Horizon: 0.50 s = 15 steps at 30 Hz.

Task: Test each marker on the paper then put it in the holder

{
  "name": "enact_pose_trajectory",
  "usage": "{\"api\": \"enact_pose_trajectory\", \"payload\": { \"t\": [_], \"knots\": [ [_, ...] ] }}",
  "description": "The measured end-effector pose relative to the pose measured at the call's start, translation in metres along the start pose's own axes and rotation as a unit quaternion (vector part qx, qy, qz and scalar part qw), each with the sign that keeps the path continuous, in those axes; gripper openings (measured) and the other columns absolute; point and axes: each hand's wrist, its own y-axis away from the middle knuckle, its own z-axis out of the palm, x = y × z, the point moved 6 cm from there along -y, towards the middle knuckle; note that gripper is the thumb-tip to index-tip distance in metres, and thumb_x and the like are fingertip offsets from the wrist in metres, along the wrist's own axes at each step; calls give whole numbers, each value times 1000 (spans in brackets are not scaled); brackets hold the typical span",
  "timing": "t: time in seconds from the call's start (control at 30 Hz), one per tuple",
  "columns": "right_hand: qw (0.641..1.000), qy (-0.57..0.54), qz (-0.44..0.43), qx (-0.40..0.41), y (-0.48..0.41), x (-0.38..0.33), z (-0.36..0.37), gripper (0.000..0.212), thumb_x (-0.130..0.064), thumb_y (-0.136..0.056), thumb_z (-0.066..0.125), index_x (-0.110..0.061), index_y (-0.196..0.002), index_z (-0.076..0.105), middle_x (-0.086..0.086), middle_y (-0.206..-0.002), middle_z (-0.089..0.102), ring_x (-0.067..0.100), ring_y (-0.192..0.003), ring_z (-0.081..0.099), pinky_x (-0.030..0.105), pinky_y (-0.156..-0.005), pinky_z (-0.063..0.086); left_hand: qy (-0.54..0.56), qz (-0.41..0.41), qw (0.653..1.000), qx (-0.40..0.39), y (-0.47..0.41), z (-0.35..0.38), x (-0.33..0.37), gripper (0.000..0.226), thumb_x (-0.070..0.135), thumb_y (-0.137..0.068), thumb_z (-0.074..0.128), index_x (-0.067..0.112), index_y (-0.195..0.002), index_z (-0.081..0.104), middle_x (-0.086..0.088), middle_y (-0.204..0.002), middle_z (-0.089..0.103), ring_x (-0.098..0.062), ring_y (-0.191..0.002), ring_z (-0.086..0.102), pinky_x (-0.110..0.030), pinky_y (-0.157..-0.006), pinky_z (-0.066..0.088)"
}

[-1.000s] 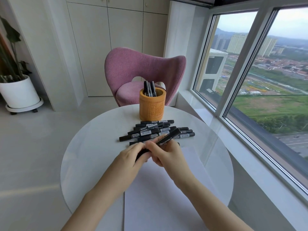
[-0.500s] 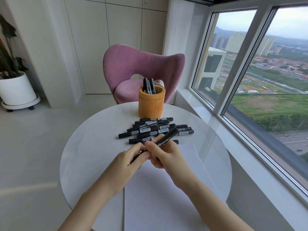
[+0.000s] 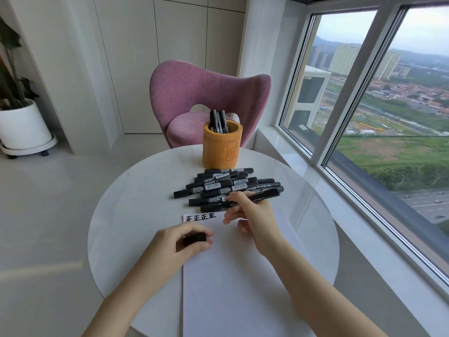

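Progress: four marks [image 3: 200,218] on the paper [image 3: 230,288] beyond the left hand [image 3: 179,242]; a few pens [image 3: 218,122] in the holder [image 3: 222,149]; a pile [image 3: 218,186] just past both hands looks untested | Hands: the right hand [image 3: 252,215] pinches a marker [image 3: 267,193] over the paper; the left hand curls round its cap [image 3: 194,239] | Change: the hands have parted and the cap is off.

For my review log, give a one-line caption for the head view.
Right hand holds a marker by the paper, left hand grips a black cap; marker pile and holder behind.
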Motion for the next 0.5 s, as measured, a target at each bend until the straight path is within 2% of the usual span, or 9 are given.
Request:
{"api": "enact_pose_trajectory", "payload": {
  "t": [0.13, 0.23, 0.37, 0.5],
  "knots": [
    [996, 75, -53, 20, -7, -4, 1, 38, -27, -86, 67, -12, -58, 48, 4, -45, 47, 14, -40, 37, 20, -41, 29, -2, 2, 1000, -2, 0, 1, 0, 29, 11, -77, 73, 37, -88, 73, 9, -90, 74, -6, -89, 68, -16, -85, 50],
    [991, 109, -75, 33, -9, -3, 1, 42, -22, -87, 63, -10, -51, 44, 8, -47, 43, 18, -45, 33, 24, -45, 28, -2, 0, 1000, 5, 0, 0, -2, 28, 12, -77, 73, 37, -89, 73, 10, -89, 75, -5, -89, 68, -15, -84, 49],
    [983, 138, -104, 54, -11, -2, 1, 43, -20, -86, 60, 0, -56, 39, 9, -51, 35, 17, -50, 28, 26, -48, 25, 4, -2, 1000, 13, 1, -1, -2, 27, 11, -77, 73, 35, -90, 73, 10, -88, 75, -4, -88, 68, -9, -80, 48],
    [977, 146, -132, 81, -12, -1, 1, 37, -18, -88, 60, 1, -61, 44, 8, -54, 39, 14, -53, 33, 24, -50, 28, 9, -4, 1000, 14, 2, -1, -1, 25, 12, -77, 73, 34, -89, 73, 9, -88, 75, -5, -88, 68, -12, -82, 49]
  ]
}}
